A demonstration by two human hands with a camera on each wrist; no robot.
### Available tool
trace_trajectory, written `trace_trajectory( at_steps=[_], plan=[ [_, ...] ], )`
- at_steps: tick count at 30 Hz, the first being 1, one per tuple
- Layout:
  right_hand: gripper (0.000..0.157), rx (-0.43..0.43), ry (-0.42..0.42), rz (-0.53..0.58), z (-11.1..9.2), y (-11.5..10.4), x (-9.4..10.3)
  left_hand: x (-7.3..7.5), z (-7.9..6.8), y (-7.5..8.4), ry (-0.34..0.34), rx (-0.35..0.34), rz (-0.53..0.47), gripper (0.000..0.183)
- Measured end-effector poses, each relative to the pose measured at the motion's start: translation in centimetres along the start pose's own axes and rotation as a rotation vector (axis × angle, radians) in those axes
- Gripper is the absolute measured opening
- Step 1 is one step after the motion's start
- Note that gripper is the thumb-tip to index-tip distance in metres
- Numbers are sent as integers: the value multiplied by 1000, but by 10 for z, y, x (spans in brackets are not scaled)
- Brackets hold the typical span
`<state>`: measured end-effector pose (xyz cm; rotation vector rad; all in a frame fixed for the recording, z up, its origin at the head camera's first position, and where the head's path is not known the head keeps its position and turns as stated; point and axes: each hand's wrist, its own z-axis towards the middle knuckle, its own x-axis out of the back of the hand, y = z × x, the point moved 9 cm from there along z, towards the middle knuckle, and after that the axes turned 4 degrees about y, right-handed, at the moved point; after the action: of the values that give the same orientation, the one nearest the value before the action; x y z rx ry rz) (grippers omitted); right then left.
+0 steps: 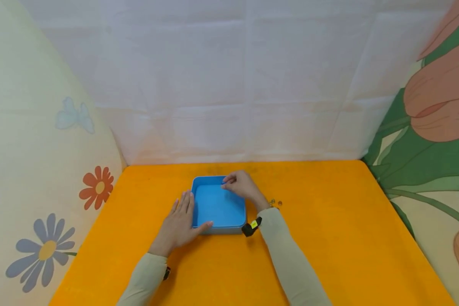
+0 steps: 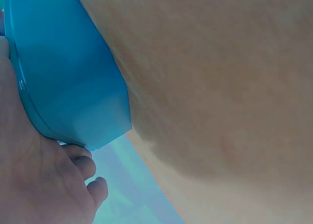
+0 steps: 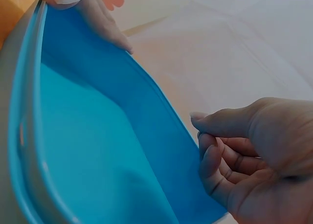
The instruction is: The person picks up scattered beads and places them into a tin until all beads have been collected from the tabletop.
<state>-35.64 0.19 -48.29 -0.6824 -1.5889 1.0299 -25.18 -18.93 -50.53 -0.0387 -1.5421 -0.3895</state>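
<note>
A square blue box [image 1: 219,208] with a raised rim stands in front of me, its top uncovered. My left hand [image 1: 179,225] rests against its near left corner, fingers stretched along the left side and thumb over the front rim. In the left wrist view the fingers [image 2: 80,163] lie beside the blue wall. My right hand [image 1: 240,185] is over the far right corner, thumb and index finger pinched together. A tiny bit of something small shows between those fingertips [image 3: 208,121], the rest hidden; I cannot tell its kind.
Several small glass marbles [image 1: 280,203] lie on the orange tabletop [image 1: 340,229] just right of the box, near the right wrist. A white cloth [image 1: 229,85] hangs behind the table, with flower-patterned cloths [image 1: 436,170] at both sides.
</note>
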Motion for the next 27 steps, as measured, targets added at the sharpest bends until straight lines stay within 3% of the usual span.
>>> trace_trajectory(
  at_steps=[27],
  plan=[
    [16,11,-7,-51,19,-3,-11,-1,1,-1,9,-1,20,118]
  ],
)
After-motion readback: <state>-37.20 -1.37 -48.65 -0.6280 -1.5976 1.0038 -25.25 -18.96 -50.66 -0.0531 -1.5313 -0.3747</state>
